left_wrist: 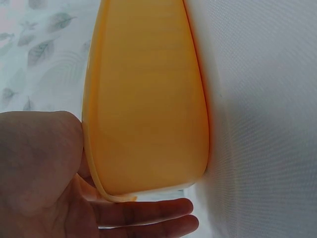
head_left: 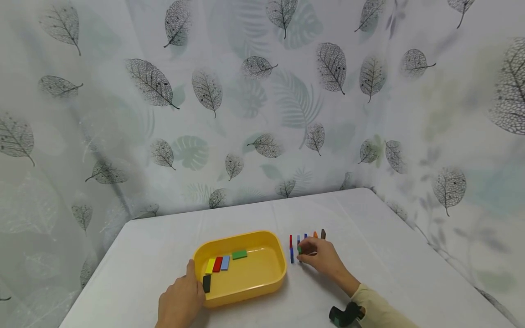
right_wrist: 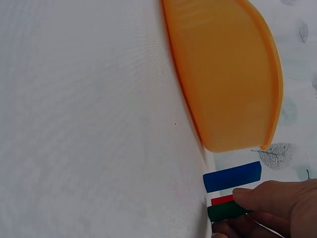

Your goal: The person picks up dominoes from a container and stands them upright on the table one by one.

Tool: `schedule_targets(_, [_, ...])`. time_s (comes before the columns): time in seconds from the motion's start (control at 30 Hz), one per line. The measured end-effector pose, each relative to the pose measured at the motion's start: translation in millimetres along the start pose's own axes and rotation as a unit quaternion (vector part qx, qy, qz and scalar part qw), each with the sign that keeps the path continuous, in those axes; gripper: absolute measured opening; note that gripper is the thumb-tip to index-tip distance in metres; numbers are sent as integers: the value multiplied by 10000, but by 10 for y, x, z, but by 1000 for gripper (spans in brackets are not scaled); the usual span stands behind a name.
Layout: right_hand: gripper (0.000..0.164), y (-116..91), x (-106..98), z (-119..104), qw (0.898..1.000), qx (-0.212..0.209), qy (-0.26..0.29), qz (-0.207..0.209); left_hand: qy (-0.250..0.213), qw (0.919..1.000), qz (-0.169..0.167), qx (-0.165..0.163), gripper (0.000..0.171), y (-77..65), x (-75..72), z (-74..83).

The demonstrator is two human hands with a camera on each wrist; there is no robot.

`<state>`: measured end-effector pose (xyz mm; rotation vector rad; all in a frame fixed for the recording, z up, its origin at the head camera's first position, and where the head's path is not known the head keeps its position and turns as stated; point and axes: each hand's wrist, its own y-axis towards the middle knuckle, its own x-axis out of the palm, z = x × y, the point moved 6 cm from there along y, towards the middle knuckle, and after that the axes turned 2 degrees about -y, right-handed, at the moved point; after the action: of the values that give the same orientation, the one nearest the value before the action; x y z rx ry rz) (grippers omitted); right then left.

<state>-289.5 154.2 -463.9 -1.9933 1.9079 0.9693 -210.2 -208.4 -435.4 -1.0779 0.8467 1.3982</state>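
Observation:
My left hand [head_left: 180, 300] grips the left end of the yellow tray [head_left: 244, 298], its palm at the rim; in the left wrist view two fingers extend past the tray's end [left_wrist: 148, 99]. Just right of the tray, my right hand [head_left: 321, 257] pinches a green domino [head_left: 300, 250], standing on edge, between thumb and fingers. Beside it stands a blue domino [right_wrist: 233, 176], close to the tray. Part of a red domino [right_wrist: 222, 200] shows behind the green one in the right wrist view.
Inside the tray lie yellow [head_left: 210, 266], red [head_left: 217, 264], light blue [head_left: 225, 263], green [head_left: 239, 254] and black [head_left: 207, 284] dominoes. Behind my right hand more stand upright, including an orange [head_left: 315, 234] and a dark brown one [head_left: 323, 234]. A leaf-print curtain [head_left: 262, 109] backs the white table [head_left: 164, 237].

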Motion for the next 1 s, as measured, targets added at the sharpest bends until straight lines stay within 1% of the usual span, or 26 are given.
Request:
schedule_targets(0.23, [23, 10, 20, 7, 10000, 28, -95, 14, 35, 10000, 12, 36, 64, 7, -8, -15])
schedule_targets(0.5, [27, 0, 22, 27, 9997, 255, -36, 2, 47, 10000, 20, -17, 63, 1, 1, 19])
schedule_targets(0.67, [29, -2, 7, -9, 9994, 336, -12, -40, 57, 10000, 80, -18, 61, -12, 7, 24])
schedule_targets(0.8, [28, -14, -46, -94, 9996, 269, -60, 4, 68, 9999, 90, -13, 61, -12, 4, 21])
schedule_targets(1.0, [27, -14, -164, -275, 9989, -81, -383, 272, 35, 9999, 134, 49, 61, -9, 0, 18])
